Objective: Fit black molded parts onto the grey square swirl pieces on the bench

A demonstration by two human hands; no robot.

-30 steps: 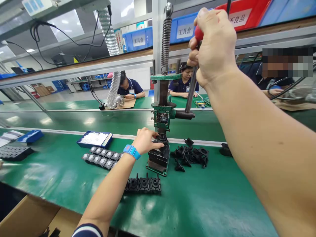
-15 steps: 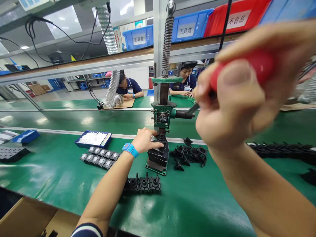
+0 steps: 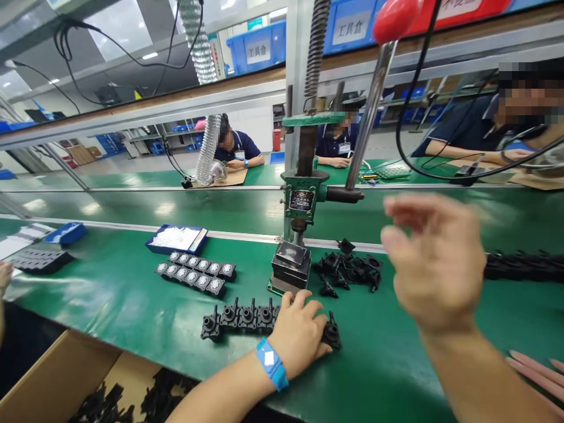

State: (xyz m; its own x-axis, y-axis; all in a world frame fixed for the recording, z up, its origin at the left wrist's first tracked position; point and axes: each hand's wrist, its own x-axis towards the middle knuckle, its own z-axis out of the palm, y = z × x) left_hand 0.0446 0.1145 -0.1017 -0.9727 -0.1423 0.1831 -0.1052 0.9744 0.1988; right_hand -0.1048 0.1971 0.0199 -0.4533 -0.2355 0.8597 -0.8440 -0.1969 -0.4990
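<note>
Head view: the left hand (image 3: 300,335) lies fingers together over the right end of a row of black moulded parts (image 3: 247,317) at the press base's (image 3: 288,267) six o'clock. They look light, rigid plastic, best gripped across the row's flanks. The right hand (image 3: 436,264) hovers blurred, fingers apart, empty, at the press's four o'clock.

My left hand (image 3: 298,335) lies on the near bench (image 3: 374,376), on the right end of a row of parts (image 3: 240,317). Just beyond stands the press (image 3: 299,202), its block (image 3: 289,265) underneath. A loose pile (image 3: 348,271) sits right of it, a tray of parts (image 3: 196,272) left. My right hand (image 3: 436,264) hangs right.
</note>
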